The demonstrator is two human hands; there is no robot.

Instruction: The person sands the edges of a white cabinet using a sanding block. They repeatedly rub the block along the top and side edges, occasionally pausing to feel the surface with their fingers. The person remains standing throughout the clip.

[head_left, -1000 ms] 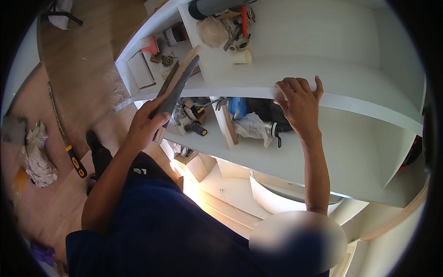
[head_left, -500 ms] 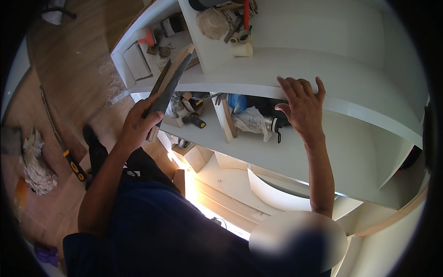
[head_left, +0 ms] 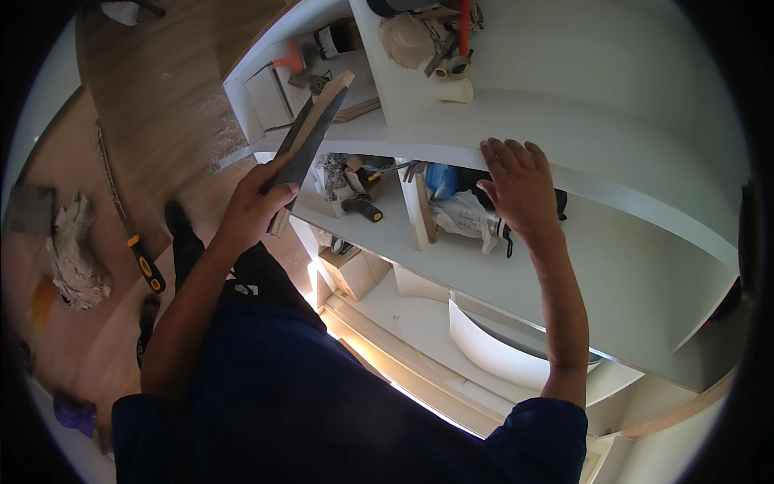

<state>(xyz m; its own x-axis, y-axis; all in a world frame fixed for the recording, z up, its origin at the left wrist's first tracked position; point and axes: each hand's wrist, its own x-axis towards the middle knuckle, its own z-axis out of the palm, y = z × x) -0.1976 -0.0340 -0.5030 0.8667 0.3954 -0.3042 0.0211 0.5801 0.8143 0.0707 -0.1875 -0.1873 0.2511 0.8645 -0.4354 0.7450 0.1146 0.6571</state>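
My left hand (head_left: 262, 198) is closed round a wood strip (head_left: 340, 85) with a dark grey sheet (head_left: 317, 137), which looks like sandpaper, folded along its sides. The strip slants up and away, in front of the cabinet's left compartment. To the right, my right hand (head_left: 520, 189) lies with its fingers stretched over the front edge (head_left: 617, 194) of a white curved shelf, holding nothing. Below that edge are a clear plastic bag (head_left: 463, 218), partly behind the right wrist, a blue object (head_left: 441, 179) and a dark tool handle (head_left: 363, 210) with a yellow end.
A handsaw (head_left: 145, 262) with a black and yellow handle lies on the floor at left, near crumpled pale material (head_left: 76, 262). On the upper shelf stand a cream cup (head_left: 457, 91) and tape rolls. Lower down sits a curved white panel (head_left: 492, 343).
My right hand has lowered and its fingers have come down flatter onto the shelf edge. My left hand keeps hold of the wood strip. The whole view has shifted slightly.
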